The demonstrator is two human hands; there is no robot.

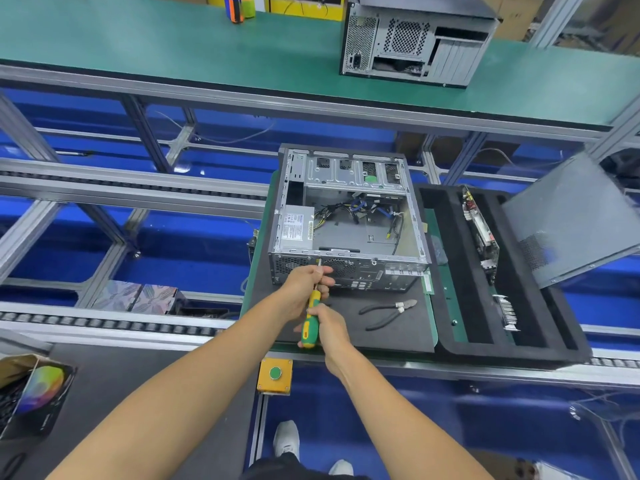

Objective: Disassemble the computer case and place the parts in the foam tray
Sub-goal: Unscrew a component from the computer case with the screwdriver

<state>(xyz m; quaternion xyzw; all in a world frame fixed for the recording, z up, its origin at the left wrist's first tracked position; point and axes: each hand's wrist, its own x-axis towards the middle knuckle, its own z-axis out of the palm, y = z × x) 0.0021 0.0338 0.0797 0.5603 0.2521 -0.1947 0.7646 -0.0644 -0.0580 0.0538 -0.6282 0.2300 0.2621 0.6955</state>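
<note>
- The case [349,216] lay open just beyond both hands, its rear panel facing the person.
- The right hand [327,327] was wrapped round the handle of the screwdriver [309,320]; the left hand [304,285] pinched the shaft near the tip, which met a screw high on the rear panel.
- The foam tray [446,258] sat well to the right of the hands, with a board [481,233] already standing in one slot.
- Pliers [388,311] lay just right of the right hand.
- To do this well, I judged, the shaft should stay square to the screw, pressed in firmly while turning, with the left fingers steadying the tip and ready to catch the screw.
</note>
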